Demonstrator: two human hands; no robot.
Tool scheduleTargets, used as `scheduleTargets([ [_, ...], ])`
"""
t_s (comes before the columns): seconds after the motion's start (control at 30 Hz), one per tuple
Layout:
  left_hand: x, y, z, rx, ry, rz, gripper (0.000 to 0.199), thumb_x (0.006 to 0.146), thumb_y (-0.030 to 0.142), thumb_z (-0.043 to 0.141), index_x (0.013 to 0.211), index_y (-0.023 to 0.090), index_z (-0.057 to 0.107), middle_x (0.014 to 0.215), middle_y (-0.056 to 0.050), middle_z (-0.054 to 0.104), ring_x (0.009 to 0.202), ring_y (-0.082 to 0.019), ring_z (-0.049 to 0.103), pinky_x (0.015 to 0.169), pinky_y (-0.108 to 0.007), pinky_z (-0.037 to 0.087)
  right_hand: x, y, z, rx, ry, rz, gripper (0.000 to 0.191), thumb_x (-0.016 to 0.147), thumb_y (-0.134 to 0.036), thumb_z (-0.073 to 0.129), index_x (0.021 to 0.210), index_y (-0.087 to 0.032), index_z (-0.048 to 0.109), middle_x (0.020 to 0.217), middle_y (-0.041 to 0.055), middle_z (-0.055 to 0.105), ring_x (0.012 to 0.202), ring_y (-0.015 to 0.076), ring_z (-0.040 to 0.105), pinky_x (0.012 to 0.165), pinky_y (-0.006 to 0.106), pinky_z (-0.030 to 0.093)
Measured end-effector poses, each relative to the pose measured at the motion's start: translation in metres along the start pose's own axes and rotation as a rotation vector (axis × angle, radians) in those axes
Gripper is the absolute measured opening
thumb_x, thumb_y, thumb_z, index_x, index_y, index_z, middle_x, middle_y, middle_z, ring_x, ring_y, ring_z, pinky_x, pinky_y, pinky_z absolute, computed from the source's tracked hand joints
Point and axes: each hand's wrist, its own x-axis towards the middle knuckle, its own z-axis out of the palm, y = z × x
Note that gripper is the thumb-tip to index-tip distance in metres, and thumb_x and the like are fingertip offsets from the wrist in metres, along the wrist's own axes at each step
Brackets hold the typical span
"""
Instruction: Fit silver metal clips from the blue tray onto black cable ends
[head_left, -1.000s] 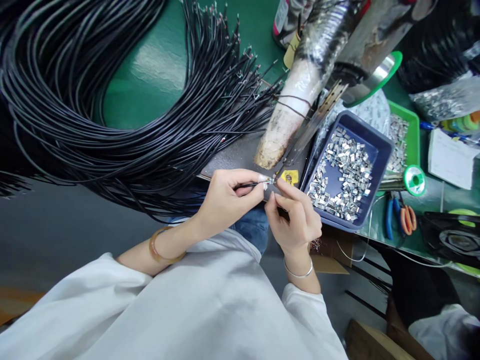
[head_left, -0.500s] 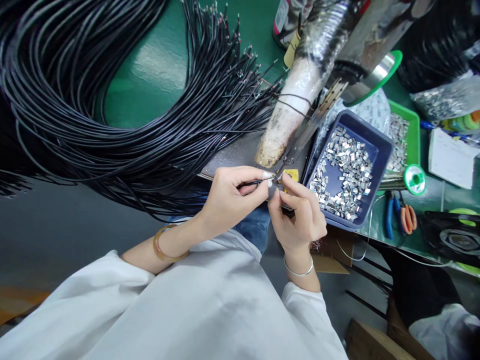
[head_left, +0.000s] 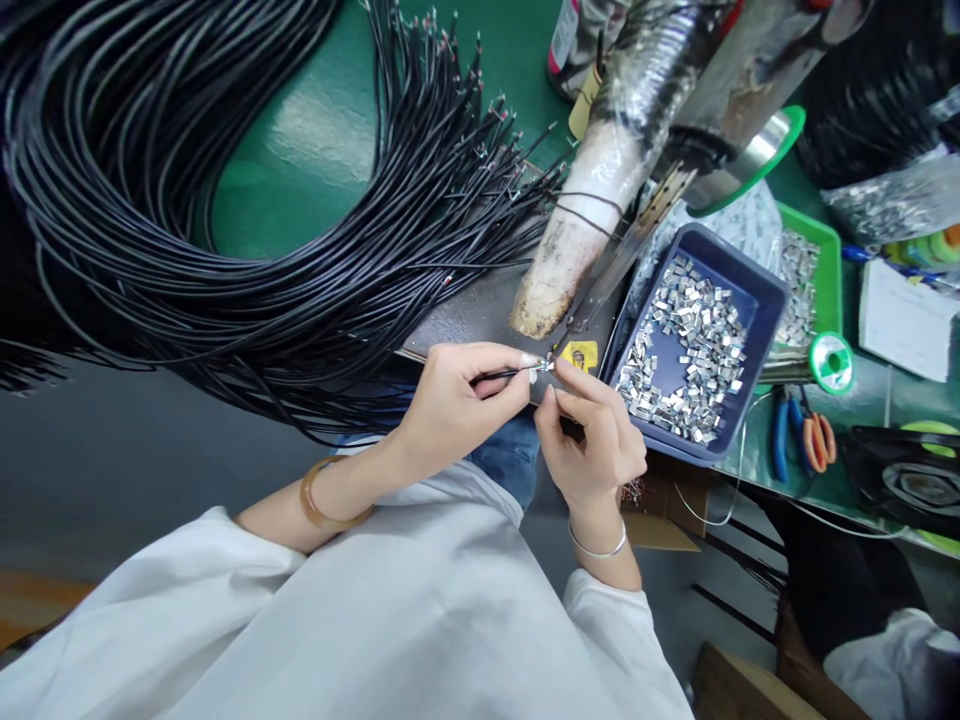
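Field reference: the dark-blue tray [head_left: 763, 305]. Left of it, the left hand [head_left: 457, 400] has thumb and forefinger clamped on a black cable [head_left: 511, 373]; the cable end, with a small bright metal piece [head_left: 546, 365], points toward the tray. The right hand [head_left: 596, 440], just beside the tray, sets its forefinger at that piece; whether it pinches anything, cannot tell. What looks like a soldering iron [head_left: 600, 290], left of the tray, slants down to the same spot. Judgement: good work here wants a firm pinch close behind the piece, fingertips clear of the probably hot tip, brief contact, then stillness.
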Motion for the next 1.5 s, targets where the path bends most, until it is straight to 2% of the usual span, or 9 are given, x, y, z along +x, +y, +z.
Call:
scheduleTargets([
  [0.17, -0.002, -0.002, -0.001, 0.027, -0.056, 0.077, 0.015, 0.084, 0.010, 0.064, 0.085, 0.011, 0.079, 0.062, 0.000, 0.068, 0.048, -0.005, 0.043, 0.049, -0.019, 0.038, 0.000, 0.002, -0.002, 0.075, 0.020, 0.068, 0.017, 0.088, -0.011, 0.071, 0.099, -0.020, 0.063, 0.106, 0.0041, 0.080, 0.095, 0.0127, 0.078, 0.083, 0.022, 0.062],
  [0.3, -0.005, -0.003, -0.003, 0.018, -0.090, 0.134, 0.011, 0.083, 0.009, 0.065, 0.087, 0.012, 0.075, 0.067, 0.001, 0.068, 0.049, -0.005, 0.043, 0.048, -0.018, 0.036, 0.005, 0.002, -0.003, 0.282, -0.010, 0.252, 0.014, 0.091, -0.010, 0.067, 0.098, -0.022, 0.062, 0.097, 0.0011, 0.078, 0.094, 0.0134, 0.077, 0.079, 0.025, 0.063],
  [0.43, -0.006, -0.002, -0.008, -0.074, -0.131, -0.008, 0.009, 0.087, 0.018, 0.066, 0.079, 0.014, 0.069, 0.063, 0.001, 0.065, 0.053, -0.007, 0.051, 0.052, -0.019, 0.042, 0.009, 0.000, -0.003, 0.475, -0.049, 0.400, 0.009, 0.093, -0.015, 0.064, 0.091, -0.022, 0.059, 0.089, -0.0010, 0.073, 0.092, 0.0155, 0.077, 0.078, 0.030, 0.065],
  [0.57, -0.003, 0.000, -0.012, -0.304, -0.269, -0.205, 0.022, 0.090, 0.021, 0.061, 0.070, 0.014, 0.066, 0.059, -0.001, 0.063, 0.053, -0.008, 0.056, 0.054, -0.019, 0.046, 0.005, 0.000, -0.002, 0.435, -0.054, 0.355, 0.009, 0.094, -0.015, 0.063, 0.092, -0.022, 0.058, 0.091, -0.0003, 0.074, 0.093, 0.0162, 0.077, 0.077, 0.031, 0.065],
  [0.83, -0.001, -0.002, -0.009, -0.387, -0.210, -0.313, 0.009, 0.080, 0.020, 0.070, 0.077, 0.011, 0.072, 0.056, 0.003, 0.052, 0.049, -0.006, 0.043, 0.046, -0.018, 0.034, -0.004, 0.001, -0.005, 0.305, 0.382, 0.274, 0.021, 0.096, -0.022, 0.061, 0.116, -0.025, 0.062, 0.068, -0.0079, 0.065, 0.042, 0.0071, 0.058, 0.039, 0.019, 0.049],
  [0.93, 0.000, -0.005, -0.007, -0.384, -0.193, -0.293, 0.009, 0.080, 0.020, 0.069, 0.074, 0.012, 0.071, 0.057, 0.003, 0.051, 0.051, -0.006, 0.042, 0.048, -0.019, 0.034, -0.004, 0.000, -0.005, 0.312, 0.277, 0.257, 0.028, 0.093, -0.011, 0.061, 0.118, -0.025, 0.060, 0.083, -0.0036, 0.076, 0.065, 0.0132, 0.076, 0.061, 0.026, 0.065],
  [1.03, 0.002, -0.006, -0.005, -0.350, -0.180, -0.281, 0.011, 0.079, 0.020, 0.068, 0.071, 0.013, 0.068, 0.056, 0.004, 0.049, 0.051, -0.007, 0.041, 0.049, -0.020, 0.034, -0.005, 0.000, -0.002, 0.176, 0.135, 0.155, 0.023, 0.087, -0.007, 0.070, 0.103, -0.022, 0.065, 0.097, 0.0012, 0.080, 0.087, 0.0164, 0.079, 0.080, 0.029, 0.067],
  [1.17, 0.005, -0.004, 0.000, -0.294, -0.147, -0.254, 0.012, 0.079, 0.020, 0.068, 0.068, 0.014, 0.066, 0.057, 0.002, 0.051, 0.052, -0.007, 0.041, 0.049, -0.021, 0.033, -0.005, 0.001, 0.002, 0.058, 0.047, 0.062, 0.019, 0.086, -0.010, 0.073, 0.096, -0.022, 0.064, 0.103, 0.0032, 0.080, 0.092, 0.0146, 0.078, 0.080, 0.026, 0.065],
  [1.5, 0.005, -0.005, 0.004, -0.126, -0.023, -0.093, 0.012, 0.081, 0.016, 0.066, 0.070, 0.014, 0.069, 0.054, 0.005, 0.045, 0.049, -0.005, 0.035, 0.045, -0.018, 0.028, 0.003, 0.001, 0.010, 0.145, 0.072, 0.176, 0.016, 0.087, -0.012, 0.073, 0.097, -0.024, 0.068, 0.102, 0.0011, 0.079, 0.091, 0.0150, 0.077, 0.081, 0.030, 0.066],
])
